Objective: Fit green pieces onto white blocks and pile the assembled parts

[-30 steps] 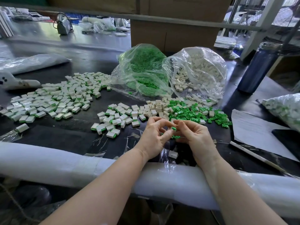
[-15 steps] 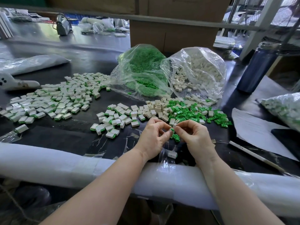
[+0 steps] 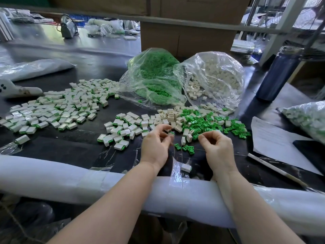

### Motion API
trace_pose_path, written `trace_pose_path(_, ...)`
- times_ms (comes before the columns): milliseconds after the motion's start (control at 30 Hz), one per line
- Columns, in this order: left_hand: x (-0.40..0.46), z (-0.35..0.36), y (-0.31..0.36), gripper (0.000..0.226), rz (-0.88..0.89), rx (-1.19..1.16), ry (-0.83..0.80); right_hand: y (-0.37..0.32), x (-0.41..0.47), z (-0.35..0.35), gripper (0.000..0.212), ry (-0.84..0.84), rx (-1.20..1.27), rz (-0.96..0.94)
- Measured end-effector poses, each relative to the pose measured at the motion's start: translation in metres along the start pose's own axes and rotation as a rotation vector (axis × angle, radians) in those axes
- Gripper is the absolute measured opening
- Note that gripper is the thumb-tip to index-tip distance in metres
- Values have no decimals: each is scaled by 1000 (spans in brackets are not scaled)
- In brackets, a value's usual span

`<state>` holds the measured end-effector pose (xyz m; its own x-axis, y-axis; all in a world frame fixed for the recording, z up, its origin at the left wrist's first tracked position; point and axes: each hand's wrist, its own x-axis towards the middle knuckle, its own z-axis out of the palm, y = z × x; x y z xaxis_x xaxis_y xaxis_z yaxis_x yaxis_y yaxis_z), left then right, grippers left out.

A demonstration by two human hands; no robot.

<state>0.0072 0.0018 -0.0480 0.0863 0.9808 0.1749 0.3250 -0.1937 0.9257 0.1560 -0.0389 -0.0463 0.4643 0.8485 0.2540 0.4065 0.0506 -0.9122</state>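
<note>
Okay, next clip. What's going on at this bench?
A person is putting small parts together by hand. The left hand pinches a white block with a green piece fitted on it, near the small pile of finished parts. The right hand reaches with curled fingers toward the loose green pieces; whether it holds one is unclear. A bigger finished pile lies further left, and two open bags, green and white, sit behind.

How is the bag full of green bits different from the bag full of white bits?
The green bag holds small green pieces; the white bag holds chunkier cream-white blocks. The green bag lies to the left of the white bag. Many white blocks have spilled out of the white bag's mouth onto the table, while only a few green pieces lie just outside the green bag. Both are clear, crinkled plastic, open toward the person, and they touch.
</note>
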Motion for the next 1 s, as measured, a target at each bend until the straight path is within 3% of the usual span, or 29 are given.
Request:
trace_pose_path(67,4,-4,-3,23,-6,87,158,4,3,-1,7,59,-43,51)
trace_pose_path(133,7,-7,-6,28,-22,158,211,7,4,-3,3,90,-84,77)
trace_pose_path(333,5,-2,-4,38,-101,389,59,12,8,-5,7,117,-170,129)
trace_pose_path(500,3,-1,-2,37,-107,439,8,14,9,-6,18,190,-197,174)
trace_pose_path(667,2,-1,-3,45,-33,469,9,17,12,-8,24,224,-259,244)
trace_pose_path(800,0,0,-2,35,86,484,3,12,10,-7,25,188,-308,238)
trace_pose_path(1000,0,12,-6,59,245,646,-273,10,8,-5,26,110,-450,232)
